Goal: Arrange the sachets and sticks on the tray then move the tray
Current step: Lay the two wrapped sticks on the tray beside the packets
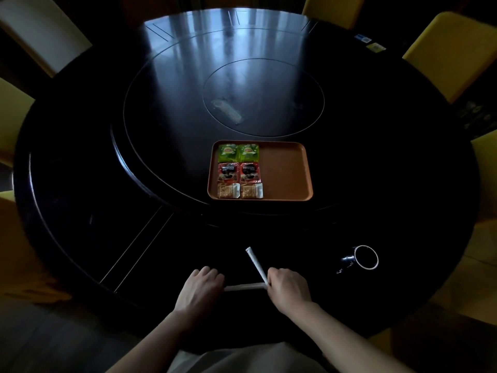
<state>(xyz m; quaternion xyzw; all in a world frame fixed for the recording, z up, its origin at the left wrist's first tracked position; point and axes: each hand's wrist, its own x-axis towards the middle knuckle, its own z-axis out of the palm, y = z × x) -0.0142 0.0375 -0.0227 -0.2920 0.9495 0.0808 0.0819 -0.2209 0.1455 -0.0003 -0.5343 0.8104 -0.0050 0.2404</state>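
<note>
From the head camera I look down on a dark round table (80, 184) with the orange tray (285, 170) lying well beyond my hands. Its left half carries six sachets in three rows of two: green tea sachets (238, 152) at the far end, red coffee sachets (238, 172) in the middle, pale sugar sachets (240, 190) nearest me. The right half is bare.

The two white sticks are still off the tray, at the near edge of the table. My right hand (289, 288) is curled shut around the lower end of the upright stick (255, 263), which leans away and to the left. My left hand (200, 288) rests knuckles up, its grip closed on the left end of the flat stick (243, 286), which lies crosswise between both hands; its right end reaches the right fist, though I cannot tell whether that hand holds it too.

I judge these sticks light, thin and paper-wrapped, easy to crease, so a soft pinch near the middle should carry them best. A dark mug (360, 258) lies on its side to the right, near the right hand.
</note>
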